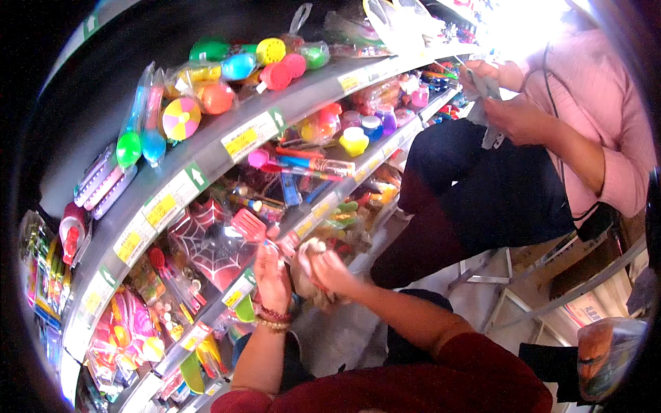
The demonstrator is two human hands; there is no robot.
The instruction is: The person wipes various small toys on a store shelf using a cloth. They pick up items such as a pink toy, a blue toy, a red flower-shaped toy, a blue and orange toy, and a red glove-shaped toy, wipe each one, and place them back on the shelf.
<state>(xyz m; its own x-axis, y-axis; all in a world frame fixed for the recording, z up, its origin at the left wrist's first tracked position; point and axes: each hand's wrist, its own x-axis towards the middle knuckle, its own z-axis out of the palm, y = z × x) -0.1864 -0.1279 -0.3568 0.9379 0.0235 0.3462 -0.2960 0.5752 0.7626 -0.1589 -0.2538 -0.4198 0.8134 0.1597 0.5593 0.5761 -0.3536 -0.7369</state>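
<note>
A red slotted plastic toy spatula or fork (249, 225) rises from the fingertips of my left hand (272, 276), which appears to pinch it near its neck. Two beaded bracelets (272, 320) circle that wrist. Close by on the right, my right hand (330, 271) grips a crumpled tan cloth (310, 284); its fingers hide part of the cloth. Both hands are in front of a lower shelf edge (317, 209) with price labels. Behind the spatula lies a red and grey item with a white spider-web pattern (214, 248).
Upper shelf (206, 155) carries bagged toys and a striped ball (181, 118). Yellow, blue and purple pots (372, 128) stand on the shelf below. At right, another person (583, 113) in a pink top handles a grey cloth (485, 98). White frames (508, 315) lie on the floor.
</note>
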